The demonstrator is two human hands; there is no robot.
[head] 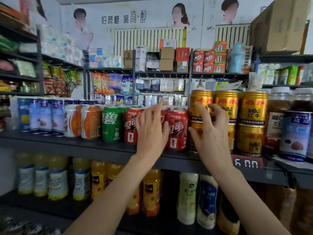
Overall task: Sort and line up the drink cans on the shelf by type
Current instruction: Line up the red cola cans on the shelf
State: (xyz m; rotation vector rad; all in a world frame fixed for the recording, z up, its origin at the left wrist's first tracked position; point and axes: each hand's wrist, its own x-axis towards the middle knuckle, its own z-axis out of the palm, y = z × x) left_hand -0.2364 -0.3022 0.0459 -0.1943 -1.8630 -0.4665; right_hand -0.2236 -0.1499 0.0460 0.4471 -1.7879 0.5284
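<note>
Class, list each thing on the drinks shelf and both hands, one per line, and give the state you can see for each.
Left hand: fingers spread, in front of a red cola can.
Right hand: fingers loosely curled at the gold cans; grip unclear.
Red cola cans: upright, side by side.
Green can: upright, left of the red ones.
Gold cans: upright, stacked two high.
Orange and white cans: upright.
</note>
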